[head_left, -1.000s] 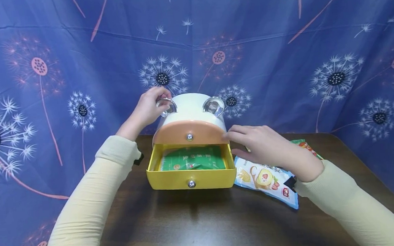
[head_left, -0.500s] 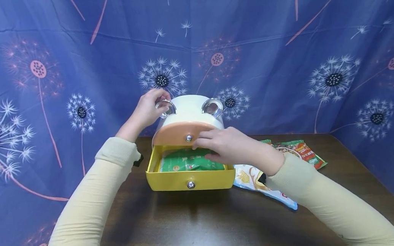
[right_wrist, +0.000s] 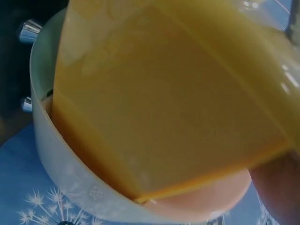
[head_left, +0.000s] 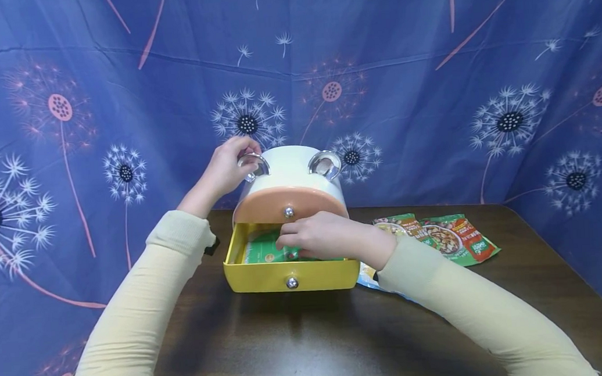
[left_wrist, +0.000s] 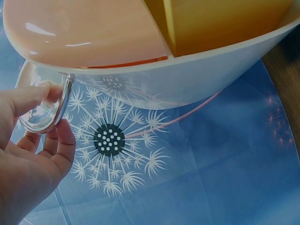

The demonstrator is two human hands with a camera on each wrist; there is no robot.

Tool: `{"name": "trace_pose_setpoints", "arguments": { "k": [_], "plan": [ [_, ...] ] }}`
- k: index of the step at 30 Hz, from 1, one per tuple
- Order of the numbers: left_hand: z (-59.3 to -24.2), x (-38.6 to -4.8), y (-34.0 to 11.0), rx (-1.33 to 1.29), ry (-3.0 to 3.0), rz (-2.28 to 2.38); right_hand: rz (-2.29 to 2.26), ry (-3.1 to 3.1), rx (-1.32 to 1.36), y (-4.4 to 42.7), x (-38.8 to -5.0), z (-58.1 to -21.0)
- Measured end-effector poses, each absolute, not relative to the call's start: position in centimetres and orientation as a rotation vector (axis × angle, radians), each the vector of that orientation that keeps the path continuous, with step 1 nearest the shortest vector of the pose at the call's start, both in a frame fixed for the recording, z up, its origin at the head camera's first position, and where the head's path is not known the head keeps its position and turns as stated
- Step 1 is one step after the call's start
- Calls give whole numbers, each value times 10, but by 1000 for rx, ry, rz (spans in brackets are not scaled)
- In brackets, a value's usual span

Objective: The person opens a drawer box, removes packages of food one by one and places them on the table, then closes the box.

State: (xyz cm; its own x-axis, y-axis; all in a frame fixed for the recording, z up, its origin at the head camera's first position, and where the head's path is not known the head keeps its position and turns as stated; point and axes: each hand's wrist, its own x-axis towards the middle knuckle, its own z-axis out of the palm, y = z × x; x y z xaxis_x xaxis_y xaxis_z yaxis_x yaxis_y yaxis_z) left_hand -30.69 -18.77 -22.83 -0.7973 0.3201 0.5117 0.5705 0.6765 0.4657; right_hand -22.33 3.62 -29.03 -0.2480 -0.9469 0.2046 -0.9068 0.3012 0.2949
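A white box with a peach top drawer (head_left: 260,205) and two silver ear-like rings stands on the table. My left hand (head_left: 231,165) pinches the left silver ring (left_wrist: 42,110) between thumb and fingers. Below the peach front, the yellow drawer (head_left: 265,278) is pulled out, with a green packet (head_left: 260,249) lying in it. My right hand (head_left: 330,237) is over this drawer, fingers loosely bent above the packet's right part; whether they touch it is hidden. In the right wrist view the drawer's yellow wall covers most of that hand.
Right of the box lie two green-and-red food packets (head_left: 469,240) and a white-and-blue snack packet (head_left: 368,276), mostly under my right sleeve. A blue dandelion-print cloth (head_left: 406,116) hangs behind the brown table (head_left: 228,344).
From beside the box's right side, my right hand has moved left and down over the yellow drawer, covering much of the green packet. My left hand keeps its hold on the ring.
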Motion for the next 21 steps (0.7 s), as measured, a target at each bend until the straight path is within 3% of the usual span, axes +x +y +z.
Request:
{"name": "trace_pose_setpoints", "arguments": {
  "k": [21],
  "plan": [
    [-228,-307,-189,-701,-2507,-893,-436,-2366,1771,17,-239,-300]
  ]
}}
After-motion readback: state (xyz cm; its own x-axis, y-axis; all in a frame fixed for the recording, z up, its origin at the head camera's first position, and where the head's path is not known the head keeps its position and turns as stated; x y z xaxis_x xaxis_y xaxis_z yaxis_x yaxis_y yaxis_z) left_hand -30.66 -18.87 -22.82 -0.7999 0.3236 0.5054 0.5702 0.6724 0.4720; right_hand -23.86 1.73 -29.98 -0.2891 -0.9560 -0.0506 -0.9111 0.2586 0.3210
